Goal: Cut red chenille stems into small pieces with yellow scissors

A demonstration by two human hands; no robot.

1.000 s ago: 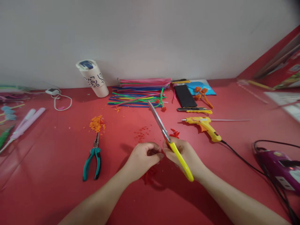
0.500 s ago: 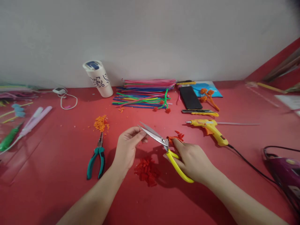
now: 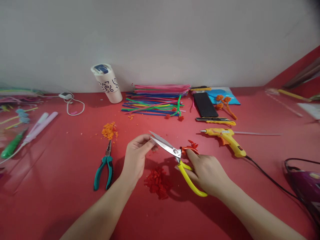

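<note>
Right hand (image 3: pixel 210 173): gripping scissors (image 3: pixel 176 152), one handle yellow and the other red-orange, blades parted and directed far and to the left. Left hand (image 3: pixel 136 155): fingers curled, thumb near the forefinger, at the blade tips; whether they are closed on a piece cannot be told.

Change noted: one second ago the hands were nearly together, with the scissors lying across the right hand and pointing far. The left hand has since moved away to the left, and the blades now reach its fingertips. Half a second ago the arrangement was much the same. In my judgement, the scissors have gone from being merely carried to a cutting position.

A pile of red clippings (image 3: pixel 158 183) lies between the forearms on the red counter (image 3: pixel 67 180), well exposed. A smaller red heap (image 3: pixel 193 144) sits just beyond the right hand. To the left are orange clippings (image 3: pixel 109 130), with long-nose pliers (image 3: pixel 107 152) on their near side. To the right is a yellow glue gun (image 3: pixel 225 133). At the far side stand a tumbler (image 3: pixel 108 85), pipe cleaners (image 3: pixel 152 105) and a phone (image 3: pixel 205 105).

Obscured: the left fingertips' inner side, and the red-orange handle, partly behind the right hand. A purple power strip (image 3: pixel 305 180) is cut off at the right edge; items at far left are blurred.
</note>
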